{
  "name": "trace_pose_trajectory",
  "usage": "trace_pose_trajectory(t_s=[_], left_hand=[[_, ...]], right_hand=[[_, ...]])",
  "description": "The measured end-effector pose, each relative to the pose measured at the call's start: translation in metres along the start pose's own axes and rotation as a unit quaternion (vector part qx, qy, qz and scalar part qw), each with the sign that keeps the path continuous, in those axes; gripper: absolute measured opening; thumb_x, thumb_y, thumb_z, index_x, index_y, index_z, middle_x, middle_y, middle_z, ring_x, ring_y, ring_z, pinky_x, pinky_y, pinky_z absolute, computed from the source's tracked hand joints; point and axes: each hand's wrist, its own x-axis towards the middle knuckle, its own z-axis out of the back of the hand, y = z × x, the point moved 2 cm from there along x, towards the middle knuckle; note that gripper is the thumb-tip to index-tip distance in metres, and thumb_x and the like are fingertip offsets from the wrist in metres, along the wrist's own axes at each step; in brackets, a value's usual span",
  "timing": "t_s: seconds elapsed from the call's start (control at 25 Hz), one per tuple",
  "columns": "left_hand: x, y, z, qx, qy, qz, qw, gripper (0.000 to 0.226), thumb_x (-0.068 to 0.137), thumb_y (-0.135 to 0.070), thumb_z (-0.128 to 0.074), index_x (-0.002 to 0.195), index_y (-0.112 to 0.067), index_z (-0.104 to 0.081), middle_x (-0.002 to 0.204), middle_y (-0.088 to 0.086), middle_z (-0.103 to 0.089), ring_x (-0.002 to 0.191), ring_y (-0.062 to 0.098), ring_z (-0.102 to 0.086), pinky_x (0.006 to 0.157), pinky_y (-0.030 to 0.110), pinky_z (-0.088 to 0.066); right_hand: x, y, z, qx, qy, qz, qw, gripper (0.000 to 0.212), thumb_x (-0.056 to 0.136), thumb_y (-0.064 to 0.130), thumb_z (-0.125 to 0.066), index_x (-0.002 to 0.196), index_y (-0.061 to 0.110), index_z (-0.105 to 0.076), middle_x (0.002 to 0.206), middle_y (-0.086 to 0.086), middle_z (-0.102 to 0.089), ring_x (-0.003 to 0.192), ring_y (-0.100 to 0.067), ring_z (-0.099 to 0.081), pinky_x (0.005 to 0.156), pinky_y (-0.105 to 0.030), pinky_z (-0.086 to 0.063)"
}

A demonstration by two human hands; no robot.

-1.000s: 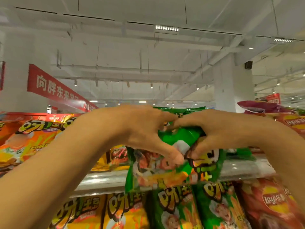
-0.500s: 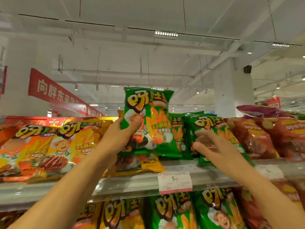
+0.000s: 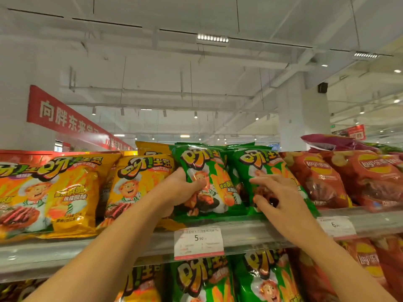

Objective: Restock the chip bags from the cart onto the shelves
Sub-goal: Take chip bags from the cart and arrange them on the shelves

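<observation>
I see the left hand (image 3: 177, 190) gripping a glossy, crinkled green chip bag (image 3: 209, 182), thumb curled over its face; it stands upright at the shelf (image 3: 250, 234) front edge. Right hand (image 3: 277, 192) fingers spread, touching the neighbouring green bag (image 3: 268, 168). Yellow bags (image 3: 72, 188) left, red bags (image 3: 322, 179) right.

The chip bag (image 3: 209, 182) in the left hand (image 3: 178, 190) was bright green, printed with orange-yellow lettering outlined in black and a cartoon chef in a white hat. The neighbouring green bag (image 3: 268, 171) under the right hand (image 3: 277, 192) bore the same pattern. The yellow-orange bags (image 3: 72, 192) to the left showed the same chef and lettering. The red bags (image 3: 322, 179) carried a yellow-and-red round logo. The price tag (image 3: 198, 243) was white with a red lower edge. The banner (image 3: 65, 118) was red with white characters.
</observation>
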Motion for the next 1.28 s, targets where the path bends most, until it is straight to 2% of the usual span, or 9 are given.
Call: trace_pose_trajectory(t_s=[0.08, 0.16, 0.32, 0.44, 0.76, 0.84, 0.92, 1.12, 1.28], left_hand=[[-0.002, 0.000, -0.001, 0.023, -0.015, 0.009, 1.000, 0.038, 0.092, -0.040, -0.069, 0.121, -0.021, -0.055, 0.123, 0.000, -0.065, 0.107, 0.018, -0.061, 0.091, 0.038, -0.051], [-0.005, 0.000, -0.005, 0.022, -0.072, -0.033, 0.997, 0.059, 0.088, -0.042, -0.073, 0.137, -0.023, -0.045, 0.139, 0.002, -0.058, 0.122, 0.022, -0.058, 0.101, 0.044, -0.050], [-0.010, 0.007, -0.021, 0.102, -0.097, -0.081, 0.987, 0.107, 0.085, -0.056, -0.069, 0.155, -0.045, 0.011, 0.167, -0.005, -0.011, 0.150, 0.024, -0.025, 0.115, 0.046, -0.031], [-0.003, 0.009, -0.020, 0.025, -0.031, -0.046, 0.998, 0.103, 0.085, -0.047, -0.074, 0.154, -0.053, 0.002, 0.166, -0.007, -0.014, 0.148, 0.024, -0.025, 0.115, 0.047, -0.030], [-0.012, 0.006, -0.017, 0.043, -0.026, -0.040, 0.998, 0.096, 0.083, -0.045, -0.075, 0.155, -0.051, -0.011, 0.167, -0.007, -0.014, 0.148, 0.025, -0.026, 0.115, 0.046, -0.032], [-0.020, 0.001, -0.024, 0.228, -0.127, -0.087, 0.961, 0.092, 0.089, -0.053, -0.066, 0.158, -0.040, -0.006, 0.167, -0.008, -0.003, 0.153, 0.023, -0.015, 0.119, 0.043, -0.027], [-0.037, -0.010, -0.047, 0.364, -0.220, -0.217, 0.878, 0.081, 0.093, -0.057, -0.054, 0.158, -0.036, -0.010, 0.166, -0.007, -0.002, 0.154, 0.020, -0.005, 0.123, 0.044, -0.018], [-0.048, -0.022, -0.138, 0.477, -0.050, -0.374, 0.794, 0.065, 0.099, -0.068, -0.021, 0.158, -0.040, -0.009, 0.167, -0.014, 0.005, 0.152, 0.013, 0.021, 0.122, 0.045, 0.014], [-0.038, -0.007, -0.154, 0.499, -0.016, -0.330, 0.801, 0.072, 0.098, -0.070, -0.016, 0.160, -0.036, -0.001, 0.168, -0.013, 0.006, 0.153, 0.013, 0.021, 0.125, 0.045, 0.010]], right_hand=[[0.003, -0.004, 0.005, -0.056, -0.047, -0.009, 0.997, 0.045, 0.093, 0.029, -0.070, 0.137, 0.028, -0.062, 0.142, 0.002, -0.055, 0.139, -0.023, -0.038, 0.116, -0.041, -0.031], [0.009, -0.013, 0.014, -0.112, -0.079, -0.037, 0.990, 0.060, 0.089, 0.045, -0.070, 0.145, 0.028, -0.054, 0.149, -0.005, -0.048, 0.144, -0.029, -0.033, 0.118, -0.051, -0.030], [0.016, -0.041, 0.024, -0.032, 0.060, -0.136, 0.988, 0.100, 0.071, 0.080, -0.052, 0.156, 0.032, -0.033, 0.160, -0.007, -0.033, 0.149, -0.026, -0.029, 0.120, -0.047, -0.026], [0.019, -0.049, 0.022, 0.026, 0.145, -0.131, 0.980, 0.102, 0.068, 0.082, -0.049, 0.156, 0.035, -0.033, 0.157, 0.001, -0.036, 0.145, -0.017, -0.034, 0.116, -0.037, -0.030], [0.024, -0.063, 0.033, 0.071, 0.124, -0.103, 0.984, 0.083, 0.076, 0.063, -0.073, 0.149, 0.037, -0.044, 0.135, 0.003, -0.045, 0.120, -0.013, -0.044, 0.100, -0.033, -0.037], [0.025, -0.065, 0.034, 0.084, 0.145, -0.103, 0.981, 0.082, 0.076, 0.062, -0.075, 0.147, 0.037, -0.045, 0.134, 0.005, -0.044, 0.122, -0.014, -0.046, 0.104, -0.034, -0.039], [0.027, -0.070, 0.041, 0.133, 0.152, -0.114, 0.973, 0.075, 0.074, 0.065, -0.073, 0.141, 0.040, -0.049, 0.132, 0.010, -0.047, 0.121, -0.011, -0.048, 0.099, -0.032, -0.041], [0.062, -0.075, 0.057, 0.097, -0.020, -0.027, 0.995, 0.037, 0.102, 0.033, -0.057, 0.139, 0.031, -0.059, 0.143, 0.002, -0.057, 0.133, -0.018, -0.051, 0.107, -0.035, -0.042], [0.089, -0.067, 0.028, 0.000, 0.152, 0.030, 0.988, 0.057, 0.100, 0.055, -0.048, 0.155, 0.041, -0.036, 0.166, 0.009, -0.027, 0.155, -0.016, -0.018, 0.127, -0.046, -0.018]])
